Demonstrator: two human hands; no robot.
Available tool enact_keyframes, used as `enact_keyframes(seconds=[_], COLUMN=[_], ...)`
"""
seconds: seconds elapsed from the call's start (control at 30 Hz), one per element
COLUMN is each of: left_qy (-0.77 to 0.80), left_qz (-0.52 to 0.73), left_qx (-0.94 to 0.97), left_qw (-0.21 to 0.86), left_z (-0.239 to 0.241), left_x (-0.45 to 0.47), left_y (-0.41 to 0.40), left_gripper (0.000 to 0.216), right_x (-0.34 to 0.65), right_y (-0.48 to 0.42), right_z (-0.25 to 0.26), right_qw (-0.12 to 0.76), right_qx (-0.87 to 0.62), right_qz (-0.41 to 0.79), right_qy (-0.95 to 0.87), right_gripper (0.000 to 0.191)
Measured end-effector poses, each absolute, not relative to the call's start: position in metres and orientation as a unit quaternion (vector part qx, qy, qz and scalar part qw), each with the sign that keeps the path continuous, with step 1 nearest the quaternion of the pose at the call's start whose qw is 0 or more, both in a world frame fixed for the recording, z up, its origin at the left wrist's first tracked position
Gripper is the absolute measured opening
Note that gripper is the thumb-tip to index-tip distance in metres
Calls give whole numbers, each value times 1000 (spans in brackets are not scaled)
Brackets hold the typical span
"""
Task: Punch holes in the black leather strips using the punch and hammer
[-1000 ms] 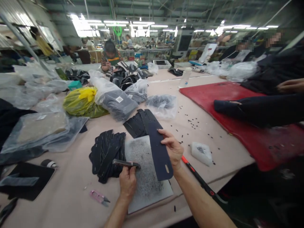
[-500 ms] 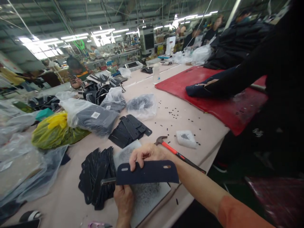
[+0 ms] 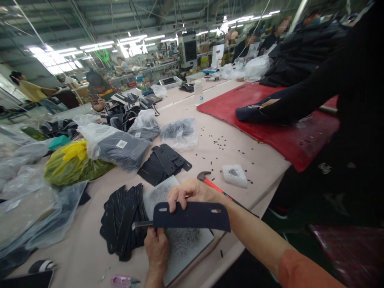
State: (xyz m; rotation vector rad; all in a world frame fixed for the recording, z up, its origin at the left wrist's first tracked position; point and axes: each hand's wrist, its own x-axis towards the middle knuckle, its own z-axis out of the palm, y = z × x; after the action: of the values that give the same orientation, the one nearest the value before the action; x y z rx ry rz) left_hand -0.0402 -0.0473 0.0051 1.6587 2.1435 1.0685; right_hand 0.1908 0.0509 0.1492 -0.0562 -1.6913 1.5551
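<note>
My right hand (image 3: 192, 193) is closed on the top edge of a dark navy fabric panel (image 3: 192, 216) with a slot near each upper corner. Behind the panel's lower left edge, my left hand (image 3: 156, 244) grips a metal punch (image 3: 143, 225), whose end juts out to the left; part of that grip is hidden. Below both hands lies a pale, worn board (image 3: 186, 250) covered in dark marks. A fanned pile of dark panels (image 3: 124, 224) sits just left of the board. The claw hammer (image 3: 214, 185) with a red and black handle is partly behind my right forearm.
More dark panels (image 3: 164, 162) lie beyond the board. A white block (image 3: 235, 176) stands among scattered small dark cutouts. Pink thread snips (image 3: 123, 281) are at the near edge. Bagged goods (image 3: 120, 150) fill the left; a red mat (image 3: 222, 106) and a person's dark sleeve are at right.
The panel, the punch and my right hand have shifted slightly right in view. Both hands keep their grips. The camera view has moved a little, showing more of the snips.
</note>
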Motion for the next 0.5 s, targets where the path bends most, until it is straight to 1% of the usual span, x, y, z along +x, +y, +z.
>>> enact_keyframes(seconds=[0.23,0.3,0.4,0.5], left_qy=[708,706,703,707], left_qz=[396,405,412,416], left_qx=[568,562,556,544], left_qw=[139,148,165,175], left_z=[7,7,7,9], left_x=[-38,-38,-39,-39], left_y=[-46,-47,-48,-48], left_gripper=[25,26,26,27], right_x=[191,189,186,179], right_y=[53,53,52,51], right_z=[149,149,150,149], right_qw=[413,418,399,329], right_qx=[-58,-80,-174,-290], right_qz=[547,511,395,259], right_qy=[-726,-747,-809,-860], right_gripper=[34,30,20,16])
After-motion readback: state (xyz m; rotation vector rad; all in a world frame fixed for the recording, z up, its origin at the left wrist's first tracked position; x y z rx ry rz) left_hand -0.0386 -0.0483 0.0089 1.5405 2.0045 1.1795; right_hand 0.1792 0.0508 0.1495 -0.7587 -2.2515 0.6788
